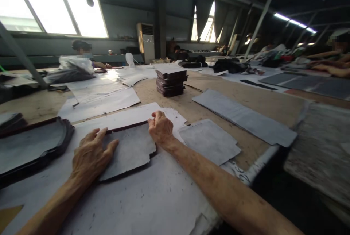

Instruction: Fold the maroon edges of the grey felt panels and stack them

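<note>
A flat grey-backed piece with dark edges [128, 151] lies on white paper in front of me. It has a notch at its lower right corner. My left hand [91, 153] rests flat over its left side, thumb and fingers spread. At the far right corner, my right hand [161, 127] is closed with curled fingers against the dark edge, seemingly pinching it; the fingertips are partly hidden. A similar notched grey piece [209, 141] lies to the right of my right hand. On the left is a stack of larger dark-edged pieces [30, 143].
Beyond my hands stands a stack of dark pieces [171, 81]. Long grey sheets [243, 116] lie to the right, near a separate worn surface [319, 158]. White sheets [101, 96] cover the far left. A slanted pole [22, 52] rises there. Other people sit farther off.
</note>
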Motion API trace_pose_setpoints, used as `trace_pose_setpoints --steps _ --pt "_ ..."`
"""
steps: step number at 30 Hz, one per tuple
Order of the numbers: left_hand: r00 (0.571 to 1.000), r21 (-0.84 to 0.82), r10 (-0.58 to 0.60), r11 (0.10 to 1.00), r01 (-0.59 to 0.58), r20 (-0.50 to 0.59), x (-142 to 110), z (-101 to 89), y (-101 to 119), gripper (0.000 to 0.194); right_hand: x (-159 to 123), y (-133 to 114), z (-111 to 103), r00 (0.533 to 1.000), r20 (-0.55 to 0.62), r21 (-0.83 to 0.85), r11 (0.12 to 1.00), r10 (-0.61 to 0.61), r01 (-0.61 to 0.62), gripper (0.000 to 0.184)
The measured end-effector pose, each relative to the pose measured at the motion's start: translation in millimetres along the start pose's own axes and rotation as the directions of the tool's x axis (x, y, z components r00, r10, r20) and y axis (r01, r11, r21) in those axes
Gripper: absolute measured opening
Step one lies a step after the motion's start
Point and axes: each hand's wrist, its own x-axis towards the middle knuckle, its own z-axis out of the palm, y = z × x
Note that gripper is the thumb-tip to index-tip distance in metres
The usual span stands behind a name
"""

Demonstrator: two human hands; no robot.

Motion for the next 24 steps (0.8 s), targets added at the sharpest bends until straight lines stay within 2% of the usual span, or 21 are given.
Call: trace_pose_setpoints --steps 3,4,6,9,11,13,16,19,21,24 --pt "0.999 0.137 0.026 0.99 -0.02 -0.044 -2.2 -8.9 5.6 0.056 -14.9 0.3 -28.9 0.999 0.017 -0.027 0.999 -0.044 0.045 0.021" --pt "0.998 0.138 0.024 0.99 -0.017 -0.053 -2.7 -13.6 7.7 0.055 -24.4 2.6 -38.6 0.997 0.037 -0.043 0.997 -0.066 0.067 0.017" --pt "0.996 0.109 0.006 0.994 0.004 -0.09 -4.1 -23.3 11.7 0.053 -49.2 12.4 -56.4 0.991 0.079 -0.087 0.99 -0.105 0.111 0.013" --pt "0.978 0.054 0.023 0.998 -0.012 -0.209 -6.9 -33.2 16.9 0.05 -91.3 37.0 -77.6 0.991 0.084 -0.196 0.973 -0.108 0.123 0.013" --pt "0.96 0.013 0.07 0.998 -0.069 -0.271 -9.9 -35.0 21.7 0.045 -113.7 54.9 -86.9 0.995 0.066 -0.283 0.955 -0.079 0.095 0.016" --pt "0.954 -0.048 0.129 0.988 -0.148 -0.272 -14.6 -35.0 30.1 0.039 -127.2 70.0 -91.0 0.997 0.044 -0.343 0.936 -0.066 0.077 0.013" --pt "0.948 -0.183 0.242 0.942 -0.281 -0.208 -27.0 -37.2 49.8 0.03 -130.3 86.7 -88.8 0.994 0.024 -0.371 0.922 -0.106 0.107 0.014" --pt "0.932 -0.386 0.355 0.852 -0.353 -0.069 -47.3 -43.7 69.6 0.024 -121.3 99.7 -86.8 0.989 -0.032 -0.363 0.924 -0.142 0.121 0.02" --pt "0.919 -0.524 0.387 0.799 -0.294 0.075 -62.4 -48.4 76.6 0.025 -116.6 102.8 -90.6 0.984 -0.122 -0.352 0.933 -0.132 0.082 0.021" --pt "0.9 -0.643 0.316 0.764 -0.054 0.3 -78.8 -54.2 73.3 0.032 -123.6 87.3 -100.1 0.957 -0.241 -0.321 0.944 -0.162 0.079 0.023"
